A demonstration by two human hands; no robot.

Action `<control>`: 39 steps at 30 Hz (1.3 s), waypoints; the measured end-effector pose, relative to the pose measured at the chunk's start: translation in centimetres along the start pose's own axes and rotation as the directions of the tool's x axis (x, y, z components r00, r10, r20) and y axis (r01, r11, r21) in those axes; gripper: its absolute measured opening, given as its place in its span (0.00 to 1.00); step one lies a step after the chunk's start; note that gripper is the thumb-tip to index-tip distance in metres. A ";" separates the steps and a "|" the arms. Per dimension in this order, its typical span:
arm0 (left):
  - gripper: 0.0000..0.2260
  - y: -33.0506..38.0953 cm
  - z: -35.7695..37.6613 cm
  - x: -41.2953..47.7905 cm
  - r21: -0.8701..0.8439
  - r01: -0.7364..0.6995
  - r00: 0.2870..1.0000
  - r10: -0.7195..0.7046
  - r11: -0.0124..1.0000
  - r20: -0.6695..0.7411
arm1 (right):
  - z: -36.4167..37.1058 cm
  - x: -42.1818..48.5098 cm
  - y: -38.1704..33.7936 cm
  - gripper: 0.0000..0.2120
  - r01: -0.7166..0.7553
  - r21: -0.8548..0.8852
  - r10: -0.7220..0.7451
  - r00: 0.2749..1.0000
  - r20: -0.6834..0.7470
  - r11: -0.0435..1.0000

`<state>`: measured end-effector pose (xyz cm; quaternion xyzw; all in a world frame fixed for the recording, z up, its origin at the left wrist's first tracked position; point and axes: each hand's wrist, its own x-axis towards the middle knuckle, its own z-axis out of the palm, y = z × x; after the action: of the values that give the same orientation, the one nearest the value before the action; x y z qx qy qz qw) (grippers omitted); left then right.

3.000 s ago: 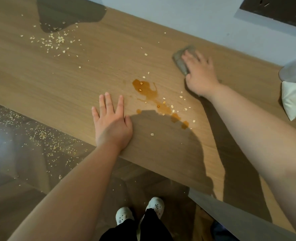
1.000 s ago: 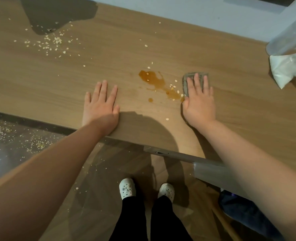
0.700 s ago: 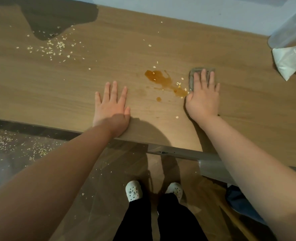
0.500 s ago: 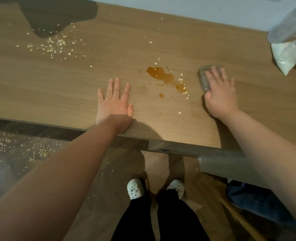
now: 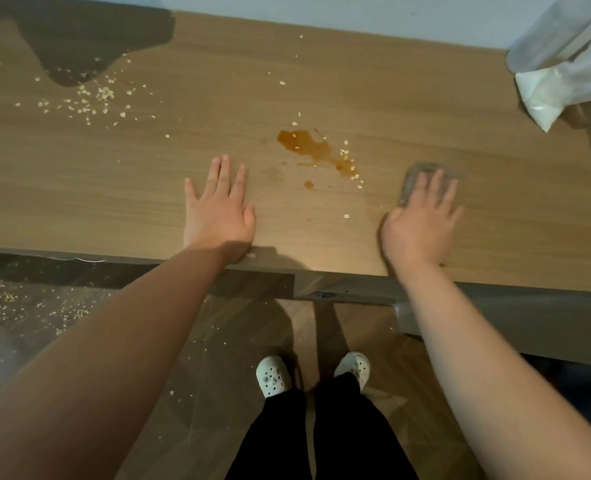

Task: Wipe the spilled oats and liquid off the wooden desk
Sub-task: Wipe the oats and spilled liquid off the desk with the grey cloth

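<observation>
Two hands lie flat; left hand [image 5: 219, 213] on the desk [image 5: 322, 64]; right hand [image 5: 419, 226] pressing a grey cloth [image 5: 411, 181] near the puddle [image 5: 304, 145].

Single head view, looking steeply down (near) over desk [image 5: 79, 188] edge

Open bench [image 5: 384, 109] runs between the puddle [image 5: 304, 145] and the cloth [image 5: 411, 176], dotted with oats [image 5: 346, 215]. The left grip [image 5: 218, 216] lies flat just left of the puddle; a plastic bag [image 5: 564, 57] fills the far right corner.
</observation>
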<state>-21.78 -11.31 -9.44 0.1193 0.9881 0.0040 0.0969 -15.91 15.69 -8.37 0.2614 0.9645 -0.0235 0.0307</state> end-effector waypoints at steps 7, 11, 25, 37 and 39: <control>0.27 0.0 -0.1 0.0 -0.008 -0.013 1.000 0.013 1.000 0.011 | -0.5 -0.2 4.1 0.30 0.120 0.049 -0.122 0.992 0.037 0.992; 0.27 0.0 0.0 -0.1 -0.009 -0.003 1.000 0.003 1.000 0.006 | 0.3 -1.8 0.5 0.32 -0.102 0.010 0.102 0.995 -0.016 0.995; 0.28 -0.1 0.0 0.1 -0.033 -0.001 1.000 0.000 0.999 -0.012 | 0.2 0.5 -2.7 0.32 -0.089 0.042 0.090 0.996 -0.014 0.995; 0.29 0.1 -0.1 0.4 -0.016 0.021 0.999 -0.021 1.000 0.038 | -0.3 6.2 -2.9 0.31 0.031 0.001 -0.031 0.999 0.009 1.000; 0.29 0.1 -0.3 0.4 -0.035 0.020 0.999 -0.019 0.999 0.042 | -0.1 5.9 -4.7 0.31 0.289 -0.007 -0.289 0.957 0.029 0.957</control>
<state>-22.17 -11.14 -9.26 0.1079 0.9868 0.0179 0.1198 -23.31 14.63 -8.54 0.1173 0.9919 -0.0261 0.0417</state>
